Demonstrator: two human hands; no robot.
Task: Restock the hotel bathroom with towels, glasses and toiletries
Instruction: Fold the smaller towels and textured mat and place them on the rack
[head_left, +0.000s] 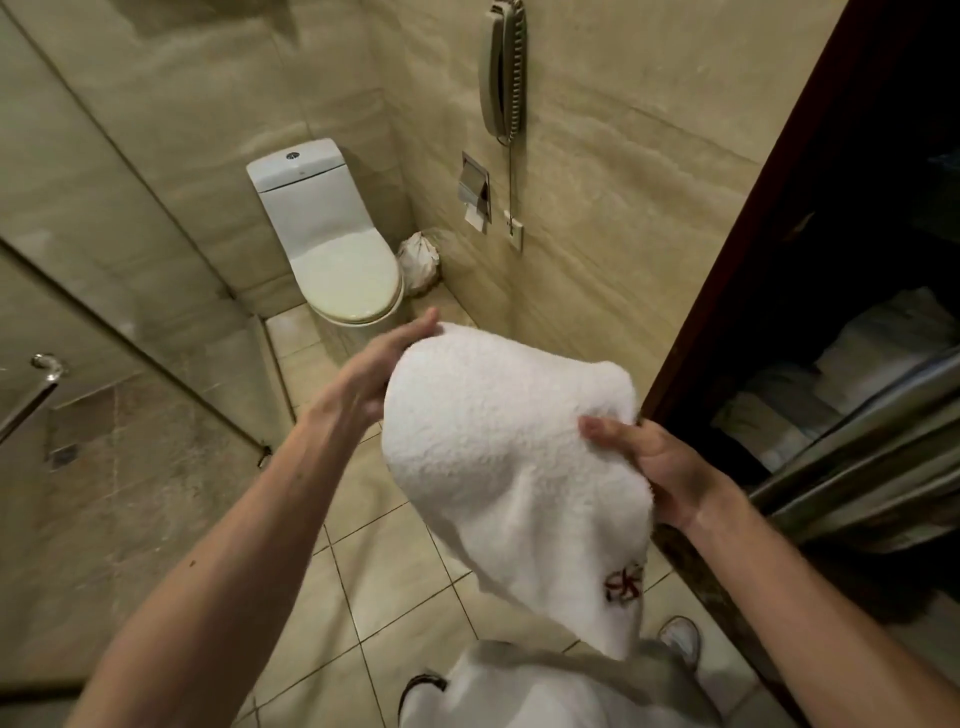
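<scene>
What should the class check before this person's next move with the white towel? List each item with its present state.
1. Right hand grips the towel: ok, its thumb lies on top and pinches the edge.
2. Left hand supports the towel: ok, straight fingers lie against its far side.
3. Towel is off the floor tiles: ok, the lower end with the red emblem hangs above them.
4. Towel is neatly folded: not ok, it hangs loose and bunched.
5. Room in the dark shelf unit at the right: cannot tell; folded linen already lies inside.
</scene>
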